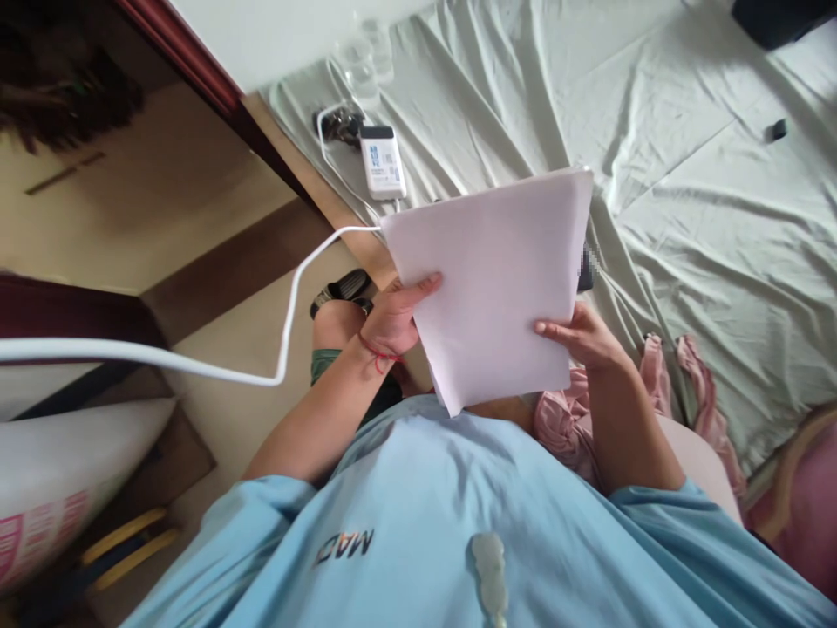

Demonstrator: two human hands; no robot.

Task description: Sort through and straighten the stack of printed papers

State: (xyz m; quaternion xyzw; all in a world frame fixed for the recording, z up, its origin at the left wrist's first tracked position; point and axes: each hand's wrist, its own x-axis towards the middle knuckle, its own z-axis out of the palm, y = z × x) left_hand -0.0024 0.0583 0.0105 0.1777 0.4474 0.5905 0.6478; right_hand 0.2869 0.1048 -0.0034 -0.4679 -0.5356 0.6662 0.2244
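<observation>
A stack of white paper (497,270) is held up in front of my chest, its visible face blank. My left hand (398,316) grips its left edge, thumb on top and fingers hidden beneath. On the opposite edge my right hand (585,336) pinches the sheets the same way, thumb lying on the face. The lower left corner of the paper curls a little. Past its top left corner lies a white boxy device (383,163) with a dark end and printed labels. A dark object (585,270) shows partly from behind the right edge.
A pale green cloth (510,105) covers the bed-like surface ahead. Clear glasses (363,65) stand near the wall. A white cable (228,371) crosses on the left. Pink cloth (562,419) lies by my right arm, and a white printed sack (58,480) is at lower left.
</observation>
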